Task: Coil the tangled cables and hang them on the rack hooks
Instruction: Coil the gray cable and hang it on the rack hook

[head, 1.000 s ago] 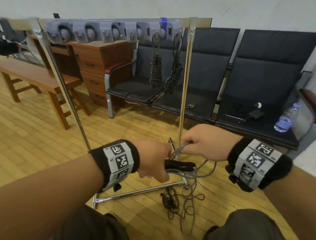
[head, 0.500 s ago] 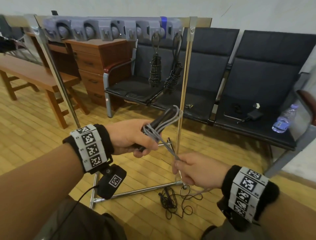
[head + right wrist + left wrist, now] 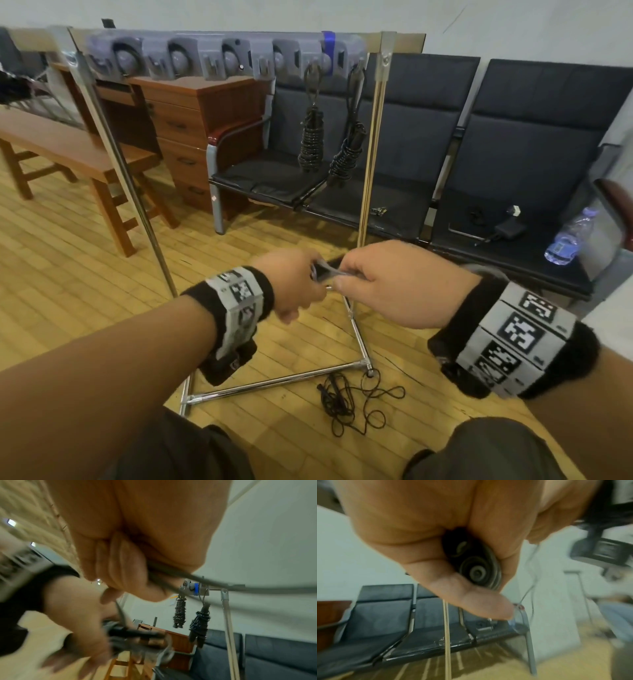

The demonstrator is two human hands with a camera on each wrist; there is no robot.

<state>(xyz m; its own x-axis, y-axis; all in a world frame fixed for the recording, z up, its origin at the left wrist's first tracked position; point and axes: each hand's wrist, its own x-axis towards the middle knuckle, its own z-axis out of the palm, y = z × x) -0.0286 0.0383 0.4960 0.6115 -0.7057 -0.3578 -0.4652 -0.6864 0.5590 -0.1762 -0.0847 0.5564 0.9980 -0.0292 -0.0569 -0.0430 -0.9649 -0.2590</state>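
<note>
Grey cable (image 3: 325, 272), bundled in the left hand's (image 3: 291, 287) fist while the right hand (image 3: 394, 284) pinches its free end, could unravel if either grip slackens before hanging.

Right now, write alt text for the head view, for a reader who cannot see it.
Two hands meet before a metal rack: the left hand grips a grey cable bundle while the right hand pinches its strand. Two coiled black cables hang from the rack's hooks; a tangled black cable lies on the wooden floor.
</note>
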